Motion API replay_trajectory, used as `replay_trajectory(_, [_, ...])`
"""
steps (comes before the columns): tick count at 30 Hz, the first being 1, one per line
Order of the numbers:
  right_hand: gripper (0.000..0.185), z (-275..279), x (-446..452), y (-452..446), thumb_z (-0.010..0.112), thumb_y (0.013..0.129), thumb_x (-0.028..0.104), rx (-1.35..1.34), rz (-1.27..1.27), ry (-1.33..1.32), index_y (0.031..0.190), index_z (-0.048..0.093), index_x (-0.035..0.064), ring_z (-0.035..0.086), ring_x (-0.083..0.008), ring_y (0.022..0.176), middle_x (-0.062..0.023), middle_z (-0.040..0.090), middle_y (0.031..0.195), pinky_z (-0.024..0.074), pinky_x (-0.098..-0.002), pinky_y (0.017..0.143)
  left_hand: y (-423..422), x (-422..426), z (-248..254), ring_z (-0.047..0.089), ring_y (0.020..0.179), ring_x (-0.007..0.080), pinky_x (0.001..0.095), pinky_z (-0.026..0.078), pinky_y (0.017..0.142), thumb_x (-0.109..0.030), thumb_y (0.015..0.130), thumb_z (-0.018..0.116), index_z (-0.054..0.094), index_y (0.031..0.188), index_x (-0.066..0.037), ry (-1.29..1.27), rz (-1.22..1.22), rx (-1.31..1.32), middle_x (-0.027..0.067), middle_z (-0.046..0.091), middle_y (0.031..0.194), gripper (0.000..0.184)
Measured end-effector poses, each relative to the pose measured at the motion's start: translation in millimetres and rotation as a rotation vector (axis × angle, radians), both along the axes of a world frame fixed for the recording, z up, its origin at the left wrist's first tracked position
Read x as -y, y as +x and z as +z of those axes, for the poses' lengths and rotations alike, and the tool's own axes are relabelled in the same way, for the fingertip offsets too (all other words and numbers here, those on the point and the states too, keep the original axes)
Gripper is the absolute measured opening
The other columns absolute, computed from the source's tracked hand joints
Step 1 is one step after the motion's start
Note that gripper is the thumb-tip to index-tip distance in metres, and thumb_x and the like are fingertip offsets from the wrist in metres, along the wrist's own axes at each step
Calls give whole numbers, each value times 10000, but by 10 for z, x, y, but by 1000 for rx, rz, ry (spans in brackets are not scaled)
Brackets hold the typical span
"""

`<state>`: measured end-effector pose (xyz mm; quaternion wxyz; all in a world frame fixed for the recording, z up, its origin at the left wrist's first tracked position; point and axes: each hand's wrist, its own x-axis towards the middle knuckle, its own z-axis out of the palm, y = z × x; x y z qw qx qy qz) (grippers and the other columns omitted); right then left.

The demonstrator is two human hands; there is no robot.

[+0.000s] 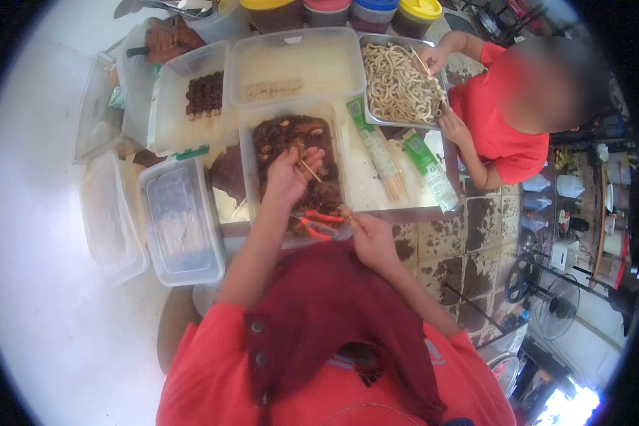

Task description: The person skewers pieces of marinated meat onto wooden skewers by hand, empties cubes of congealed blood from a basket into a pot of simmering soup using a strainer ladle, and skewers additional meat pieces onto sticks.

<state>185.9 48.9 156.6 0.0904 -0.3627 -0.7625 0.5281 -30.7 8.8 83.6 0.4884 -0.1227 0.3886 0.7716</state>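
Observation:
My left hand point(291, 176) is palm up over a clear plastic tub point(247, 142), its fingers curled round a thin bamboo skewer point(310, 170). Dark marinated meat pieces point(285, 131) in brown sauce fill much of that tub, with some paler lumps among them. At the tub's near right corner is my right hand point(373, 238), fingers pinched together; a small brownish bit shows at the fingertips, too small to name. Scissors with red-orange handles point(321, 224) lie at the tub's near edge, just left of my right hand.
Another person's hands point(453, 126) work with a stick over a metal tray point(433, 126) of pale intestine-like strips. Green-labelled skewer packs point(433, 174) lie between. Left stand a tub with finished dark skewers point(204, 96) and a lidded container point(181, 220). Coloured-lid buckets point(373, 15) line the back.

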Motion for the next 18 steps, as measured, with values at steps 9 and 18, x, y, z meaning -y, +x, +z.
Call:
replay_trajectory(9, [198, 25, -15, -65, 505, 833, 136, -2, 13, 55, 921, 601, -14, 603, -375, 706, -233, 587, 733, 468, -400, 617, 51, -88, 41, 594, 914, 292, 401, 516, 800, -199, 949, 379, 499, 981, -21, 89, 155, -139, 141, 585, 949, 216])
replay_trajectory(18, [188, -6, 16, -90, 492, 837, 131, -10, 83, 71, 899, 591, -15, 585, -393, 730, -240, 576, 756, 456, -417, 625, 9, -33, -111, 590, 922, 305, 433, 511, 798, -214, 943, 400, 527, 914, -37, 96, 181, 112, 132, 585, 928, 219])
